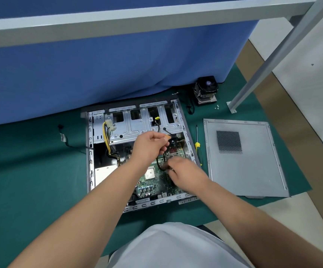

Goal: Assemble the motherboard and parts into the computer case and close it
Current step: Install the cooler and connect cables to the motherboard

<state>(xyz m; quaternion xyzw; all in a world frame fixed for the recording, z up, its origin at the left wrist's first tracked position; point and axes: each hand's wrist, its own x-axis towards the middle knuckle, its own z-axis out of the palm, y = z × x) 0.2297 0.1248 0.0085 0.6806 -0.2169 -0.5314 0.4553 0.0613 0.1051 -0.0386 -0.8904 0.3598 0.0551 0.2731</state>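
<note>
Case (91, 151) lies open on the green mat (31, 171), board (152, 182) seated inside. Left hand (149, 144) pinches a black cable (171, 131) over the board's far end; right hand (183, 173), blurred, grips the cable's near end. Cable limp, light: hold by the plug. Board fragile. Side panel (253, 171) lies right.

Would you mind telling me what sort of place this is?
Probably an electronics assembly or repair workbench: a dark green work mat under an open grey metal computer case, a yellow-handled screwdriver, and a blue cloth partition behind.
</note>
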